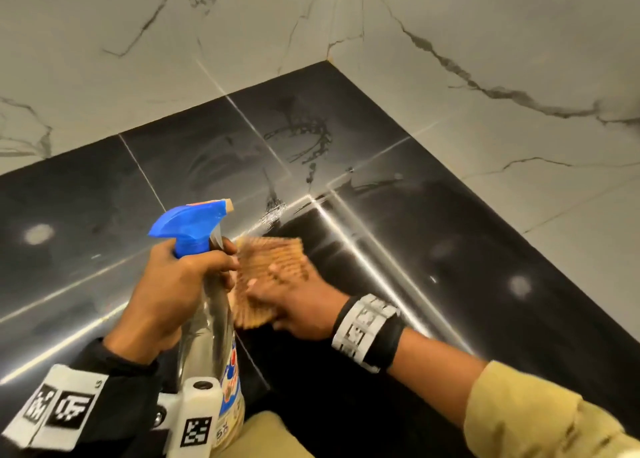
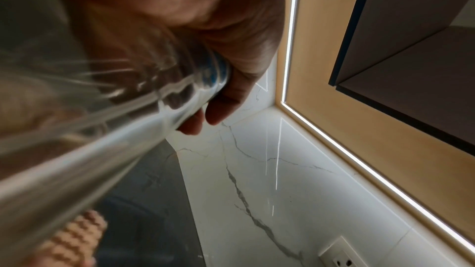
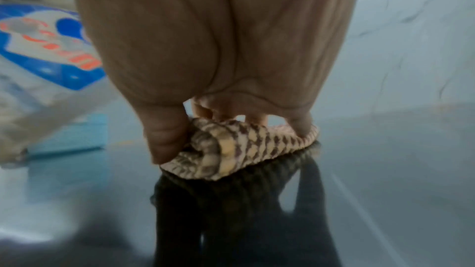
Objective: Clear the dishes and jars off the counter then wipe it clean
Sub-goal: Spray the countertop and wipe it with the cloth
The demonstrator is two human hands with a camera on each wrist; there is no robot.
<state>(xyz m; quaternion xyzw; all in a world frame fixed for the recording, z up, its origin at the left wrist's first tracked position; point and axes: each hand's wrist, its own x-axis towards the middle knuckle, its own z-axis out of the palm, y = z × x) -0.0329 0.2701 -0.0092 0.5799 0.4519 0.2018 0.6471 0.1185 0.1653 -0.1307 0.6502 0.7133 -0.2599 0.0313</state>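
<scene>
My left hand (image 1: 180, 284) grips the neck of a clear spray bottle (image 1: 211, 326) with a blue trigger head (image 1: 188, 225), a finger curled on the trigger; a fine mist shows just beyond the nozzle. The bottle (image 2: 90, 119) fills the left wrist view with my left hand (image 2: 218, 52) wrapped round it. My right hand (image 1: 294, 301) presses a folded tan checked cloth (image 1: 268, 277) flat on the glossy black counter (image 1: 398, 232), right beside the bottle. In the right wrist view the right hand (image 3: 226, 121) bears down on the cloth (image 3: 241, 149), thumb tucked at its edge.
Wet streaks (image 1: 308, 138) lie on the counter toward the back corner. White marble walls (image 1: 502, 76) close the counter at the back and right. A wall socket (image 2: 339, 255) and a lit cabinet underside (image 2: 334, 68) sit above. No dishes or jars are in view.
</scene>
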